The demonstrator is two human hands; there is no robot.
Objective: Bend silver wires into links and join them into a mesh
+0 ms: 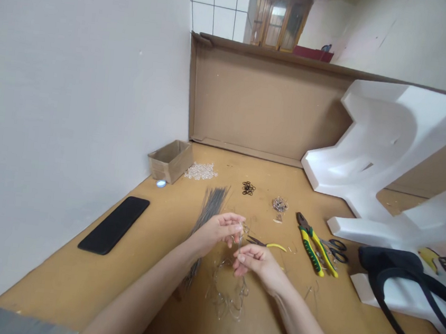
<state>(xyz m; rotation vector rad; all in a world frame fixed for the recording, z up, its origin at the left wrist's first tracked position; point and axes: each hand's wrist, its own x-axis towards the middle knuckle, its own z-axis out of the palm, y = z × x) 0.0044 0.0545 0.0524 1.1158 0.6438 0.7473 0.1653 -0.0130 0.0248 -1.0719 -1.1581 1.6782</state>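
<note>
My left hand [220, 231] pinches the upper end of a thin silvery wire [240, 239], held roughly upright above the table. Lower down, my right hand [253, 260] grips the same wire between thumb and fingers. Below both hands a loose, looped chain of bent wire [228, 300] hangs or lies; which of these I cannot tell. A bundle of straight grey wires [214, 202] lies partly under my left hand and forearm. Just beyond my right hand are small pliers [276, 246] with a yellow handle, partly hidden.
Large yellow-green pliers [314, 245] and scissors [336, 249] lie to the right, near white foam [369, 140] and a black strap [391, 272]. Further back are clear beads [202, 171], black rings [248, 188], a wire coil [280, 204] and an open box [159, 170]. A black phone [114, 224] lies left.
</note>
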